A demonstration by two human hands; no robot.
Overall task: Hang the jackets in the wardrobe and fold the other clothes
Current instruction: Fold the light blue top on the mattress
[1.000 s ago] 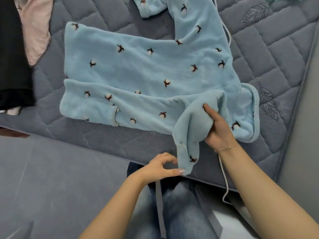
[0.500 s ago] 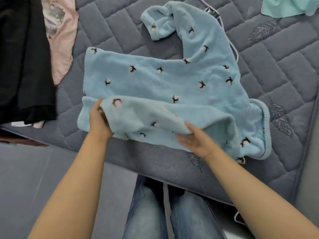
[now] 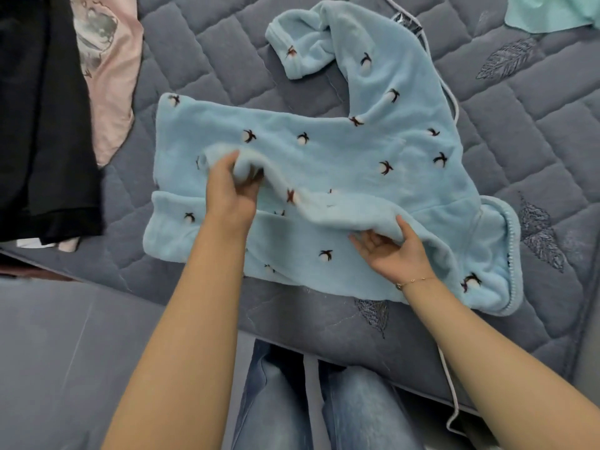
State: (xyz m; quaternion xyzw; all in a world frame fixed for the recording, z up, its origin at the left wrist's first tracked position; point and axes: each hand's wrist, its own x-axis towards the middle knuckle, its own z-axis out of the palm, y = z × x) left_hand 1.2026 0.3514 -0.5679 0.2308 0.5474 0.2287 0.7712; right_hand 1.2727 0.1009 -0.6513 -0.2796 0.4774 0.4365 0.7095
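Gripping one folded sleeve, left hand (image 3: 232,190) and right hand (image 3: 394,251) clamp the blue fleece top (image 3: 341,157).

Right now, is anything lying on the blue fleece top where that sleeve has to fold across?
Nothing visible does. The left hand and right hand both grip the sleeve directly, and the blue fleece top beneath is bare. The white cable skirts its far edge only; the pink garment lies apart.

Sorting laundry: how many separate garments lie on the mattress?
4: blue fleece top centre, black garment far left, pink garment beside it, mint garment top right. Others may be hidden.
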